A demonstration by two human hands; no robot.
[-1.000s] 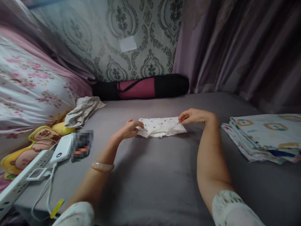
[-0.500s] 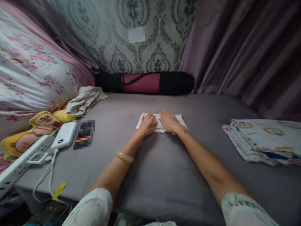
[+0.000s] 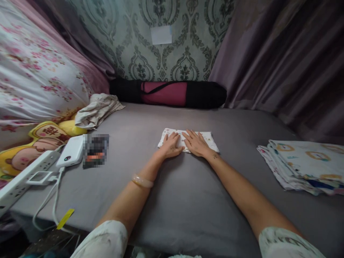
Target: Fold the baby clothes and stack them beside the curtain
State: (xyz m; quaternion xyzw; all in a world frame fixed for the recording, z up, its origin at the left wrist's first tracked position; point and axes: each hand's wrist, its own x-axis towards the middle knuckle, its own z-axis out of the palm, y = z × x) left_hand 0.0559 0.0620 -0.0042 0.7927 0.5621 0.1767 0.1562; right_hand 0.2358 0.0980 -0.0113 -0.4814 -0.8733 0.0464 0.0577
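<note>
A small white folded cloth (image 3: 208, 137) with a scattered print lies flat on the grey bed sheet (image 3: 166, 204), in the middle of the view. My left hand (image 3: 172, 145) rests palm down on its left part, fingers stretched out. On the right part lies my right hand (image 3: 196, 143), also flat with its fingers spread. Both hands press on the cloth from above, neither gripping it. What lies under the palms is hidden.
To the right is a stack of folded printed cloths (image 3: 303, 163). A black and pink long bag (image 3: 163, 94) lies along the wall. At left are a crumpled cloth (image 3: 98, 109), a power bank (image 3: 70, 150), a power strip (image 3: 32, 175), a plush toy (image 3: 25, 154) and cables.
The cloth's top now looks flatter and neater, with its print showing more. Both hands have shifted slightly and stay flat on it. The view has moved a little.
</note>
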